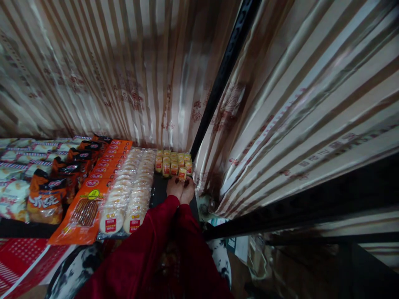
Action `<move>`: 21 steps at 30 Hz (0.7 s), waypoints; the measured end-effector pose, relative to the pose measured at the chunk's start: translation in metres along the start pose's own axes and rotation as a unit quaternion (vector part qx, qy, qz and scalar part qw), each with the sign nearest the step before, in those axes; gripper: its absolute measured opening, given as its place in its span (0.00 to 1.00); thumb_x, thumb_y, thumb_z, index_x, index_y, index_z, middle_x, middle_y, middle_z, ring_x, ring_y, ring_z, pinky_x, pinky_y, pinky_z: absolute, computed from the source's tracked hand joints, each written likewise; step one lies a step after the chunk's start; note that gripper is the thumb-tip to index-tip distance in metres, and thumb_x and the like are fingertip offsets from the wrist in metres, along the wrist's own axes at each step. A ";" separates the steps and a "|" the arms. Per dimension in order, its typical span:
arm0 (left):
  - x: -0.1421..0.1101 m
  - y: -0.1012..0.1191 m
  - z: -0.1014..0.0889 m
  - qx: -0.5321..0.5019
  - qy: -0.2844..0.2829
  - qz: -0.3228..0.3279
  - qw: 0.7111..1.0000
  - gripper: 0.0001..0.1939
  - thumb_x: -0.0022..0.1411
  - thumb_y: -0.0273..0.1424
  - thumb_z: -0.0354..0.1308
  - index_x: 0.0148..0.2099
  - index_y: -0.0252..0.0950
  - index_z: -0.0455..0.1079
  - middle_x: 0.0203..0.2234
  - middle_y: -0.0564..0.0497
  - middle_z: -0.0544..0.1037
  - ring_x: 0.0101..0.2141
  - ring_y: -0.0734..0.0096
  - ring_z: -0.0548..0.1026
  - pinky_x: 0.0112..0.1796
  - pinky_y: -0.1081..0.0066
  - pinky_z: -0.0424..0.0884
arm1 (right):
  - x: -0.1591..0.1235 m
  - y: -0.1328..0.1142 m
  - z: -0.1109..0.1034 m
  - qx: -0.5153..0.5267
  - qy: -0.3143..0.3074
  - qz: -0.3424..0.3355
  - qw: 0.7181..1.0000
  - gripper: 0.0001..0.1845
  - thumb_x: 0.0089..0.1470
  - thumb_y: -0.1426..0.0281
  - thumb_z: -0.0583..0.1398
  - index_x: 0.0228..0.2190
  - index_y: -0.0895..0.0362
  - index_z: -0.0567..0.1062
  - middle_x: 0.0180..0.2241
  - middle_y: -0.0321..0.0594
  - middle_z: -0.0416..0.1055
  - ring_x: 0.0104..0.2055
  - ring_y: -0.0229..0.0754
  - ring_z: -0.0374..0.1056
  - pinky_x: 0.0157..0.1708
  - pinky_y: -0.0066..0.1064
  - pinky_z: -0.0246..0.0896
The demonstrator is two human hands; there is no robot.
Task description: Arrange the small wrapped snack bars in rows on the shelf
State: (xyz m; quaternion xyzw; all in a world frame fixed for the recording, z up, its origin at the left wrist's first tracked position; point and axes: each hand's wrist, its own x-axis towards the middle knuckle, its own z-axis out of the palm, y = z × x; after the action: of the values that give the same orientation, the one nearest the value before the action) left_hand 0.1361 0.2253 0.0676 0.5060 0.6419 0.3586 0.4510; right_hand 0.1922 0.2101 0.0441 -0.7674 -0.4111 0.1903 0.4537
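Yellow and small, the front packet (182, 174) is at 12 o'clock from our hands, just before a cluster of like packets (166, 164) on the dark shelf (158, 190). We judge the step in hand to be adjusting this packet with both hands; the next move calls for a light, level touch that spares its neighbours. Our left hand (174, 188) and right hand (187, 192) meet side by side, fingertips forward, the red sleeves (156, 224) coming up from 6 and 7 o'clock. Each grip looks narrow at the packet's near side; whether either is closed on it, we cannot tell. Towards 9 o'clock lie the crackers (114, 207), then the orange packs (87, 199), then the orange bags (46, 201). A post (215, 95) rises towards 1 o'clock, before the curtain (149, 83).
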 end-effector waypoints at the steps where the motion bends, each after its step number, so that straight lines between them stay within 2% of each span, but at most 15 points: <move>1: 0.001 0.001 0.000 0.002 0.000 0.004 1.000 0.12 0.55 0.29 0.56 0.43 0.36 0.73 0.37 0.46 0.79 0.39 0.66 0.75 0.39 0.73 0.69 | 0.000 -0.002 0.001 -0.001 0.009 0.005 1.000 0.19 0.51 0.67 0.52 0.45 0.59 0.68 0.41 0.47 0.69 0.40 0.43 0.66 0.40 0.31 0.60; 4: 0.003 0.005 -0.001 0.010 0.008 0.014 1.000 0.12 0.55 0.29 0.56 0.42 0.36 0.74 0.36 0.46 0.79 0.39 0.66 0.75 0.41 0.72 0.69 | 0.002 -0.003 0.004 0.020 0.026 -0.008 0.999 0.19 0.49 0.68 0.53 0.44 0.60 0.70 0.39 0.47 0.69 0.38 0.43 0.65 0.41 0.31 0.60; 10: 0.007 0.010 -0.001 0.008 0.004 0.022 1.000 0.13 0.55 0.27 0.55 0.43 0.36 0.74 0.36 0.47 0.79 0.41 0.66 0.75 0.44 0.70 0.68 | 0.012 0.008 0.017 0.084 0.104 -0.059 0.989 0.14 0.47 0.70 0.55 0.38 0.58 0.71 0.35 0.42 0.70 0.35 0.41 0.64 0.38 0.32 0.60; 17: 0.009 0.008 0.001 -0.008 -0.003 0.022 1.000 0.12 0.55 0.28 0.55 0.42 0.37 0.75 0.37 0.48 0.79 0.43 0.66 0.74 0.44 0.71 0.68 | 0.018 0.017 0.023 0.097 0.120 -0.085 0.984 0.12 0.47 0.71 0.56 0.36 0.59 0.70 0.33 0.43 0.70 0.35 0.42 0.65 0.37 0.32 0.60; 21: 0.008 0.011 0.001 -0.009 -0.006 0.014 1.000 0.13 0.55 0.28 0.56 0.44 0.37 0.74 0.38 0.48 0.79 0.44 0.66 0.74 0.45 0.71 0.68 | 0.017 0.019 0.025 0.106 0.127 -0.084 0.983 0.14 0.46 0.71 0.55 0.38 0.59 0.70 0.35 0.44 0.70 0.36 0.42 0.65 0.38 0.33 0.61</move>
State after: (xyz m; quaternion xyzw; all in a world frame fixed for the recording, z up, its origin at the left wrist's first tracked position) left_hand 0.1403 0.2355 0.0752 0.5125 0.6291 0.3677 0.4543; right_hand 0.1942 0.2324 0.0163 -0.6957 -0.3910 0.0950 0.5951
